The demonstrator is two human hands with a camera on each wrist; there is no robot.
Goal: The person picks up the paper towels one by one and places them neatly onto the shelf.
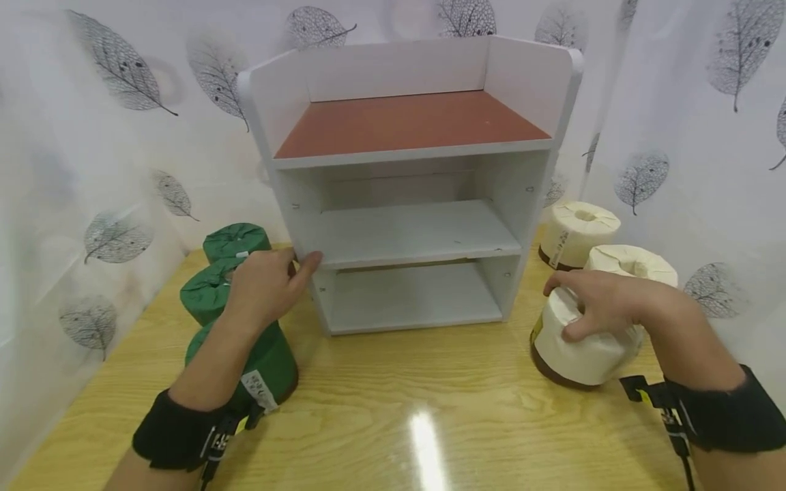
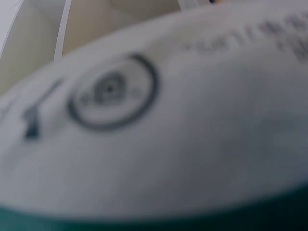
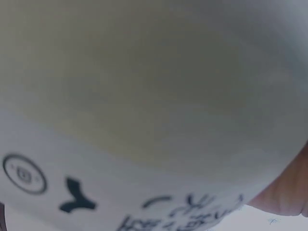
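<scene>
Landmark: white three-tier shelf unit (image 1: 411,191) at the back-centre of the wooden table (image 1: 393,409), with a red-brown top board and two pale lower shelves with nothing on them. Left hand (image 1: 264,286) is just left of the unit's lower front corner, over the nearest green-wrapped roll (image 1: 270,361); its thumb reaches toward the edge of the unit's side panel, fingers lie on the roll's top, and the grip itself is hidden from the head view, so I cannot tell whether it's grasping or just resting. Two more green-wrapped rolls (image 1: 236,240) sit behind it in a row, all left of the unit. The left wrist view is filled by a blurred white label (image 2: 159,125) with a circle mark and a green edge below, nothing else readable. Right hand (image 1: 598,303) is right of the unit's front corner, fingers and thumb curled around the top of the nearest cream-wrapped roll (image 1: 583,348), which stands on the table with a brown band at its base. Two more cream-wrapped rolls (image 1: 580,232) are behind it, right of the unit, near the leaf-print curtain (image 1: 706,136). The right wrist view shows only cream wrap and a blurred printed label (image 3: 144,202), with a bit of finger (image 3: 284,192) at the edge.
</scene>
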